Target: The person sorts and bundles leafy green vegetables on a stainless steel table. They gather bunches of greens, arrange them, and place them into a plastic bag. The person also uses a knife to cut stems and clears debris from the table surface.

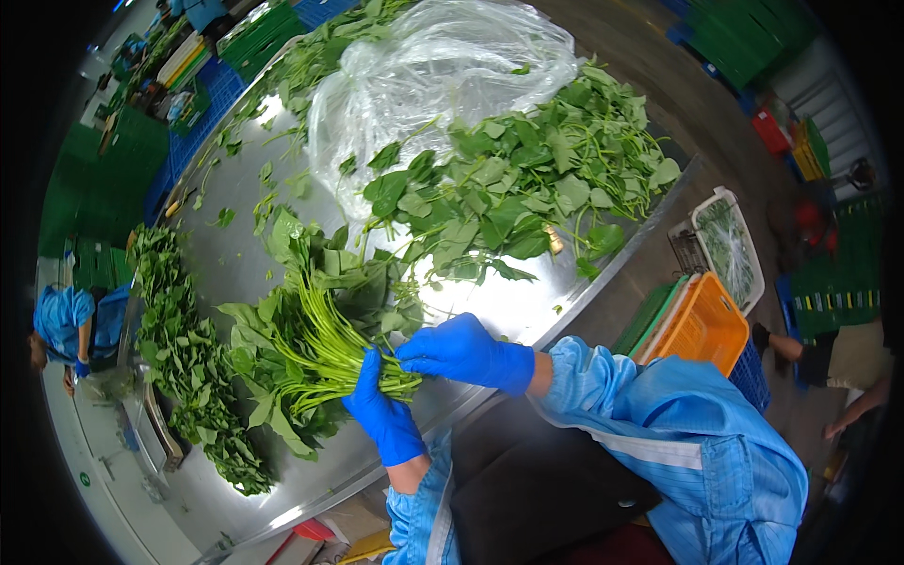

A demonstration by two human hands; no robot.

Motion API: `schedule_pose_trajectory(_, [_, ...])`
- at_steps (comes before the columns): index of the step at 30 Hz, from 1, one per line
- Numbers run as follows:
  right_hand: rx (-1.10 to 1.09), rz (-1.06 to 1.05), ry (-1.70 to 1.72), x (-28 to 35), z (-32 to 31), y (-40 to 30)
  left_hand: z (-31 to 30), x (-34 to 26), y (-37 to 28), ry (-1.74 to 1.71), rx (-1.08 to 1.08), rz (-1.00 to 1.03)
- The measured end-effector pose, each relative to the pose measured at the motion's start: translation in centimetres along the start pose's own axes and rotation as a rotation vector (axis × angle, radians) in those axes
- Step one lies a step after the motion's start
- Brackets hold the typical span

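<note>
My left hand (385, 413), in a blue glove, is closed around the stems of a bunch of leafy greens (321, 339). The cut stem ends point right, towards my body, and the leaves spread to the upper left. My right hand (462, 353), also gloved in blue, touches the stem ends with bent fingers; whether it grips a stem is hidden. Beyond my hands a loose heap of leafy greens (522, 176) lies on the metal table (233, 282), partly against a clear plastic bag (438, 78). A long row of bundled greens (187, 353) lies at the left.
A small knife-like tool with a yellowish handle (173, 208) lies near the far left edge. An orange crate (699, 325) and a white basket (731, 247) stand right of the table. A co-worker in blue (63, 318) is at the left; another person's legs (819, 353) show at the right.
</note>
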State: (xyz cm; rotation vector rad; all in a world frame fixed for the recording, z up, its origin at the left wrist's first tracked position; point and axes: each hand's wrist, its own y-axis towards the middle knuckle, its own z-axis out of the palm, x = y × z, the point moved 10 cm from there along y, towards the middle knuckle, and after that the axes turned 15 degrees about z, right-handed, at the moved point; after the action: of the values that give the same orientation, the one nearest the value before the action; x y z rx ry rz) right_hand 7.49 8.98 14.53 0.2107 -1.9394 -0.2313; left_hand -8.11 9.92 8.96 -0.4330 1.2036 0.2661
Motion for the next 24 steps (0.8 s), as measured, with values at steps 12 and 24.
schedule_pose_trajectory(12, [0.037,0.685,0.695,-8.0,-1.6,0.1,7.6,1.8,-3.0,0.207,0.222,0.064])
schedule_pose_trajectory(24, [-0.053,0.816,1.564,-13.2,-6.6,0.0,9.4,-3.5,-6.1,0.425,0.498,0.453])
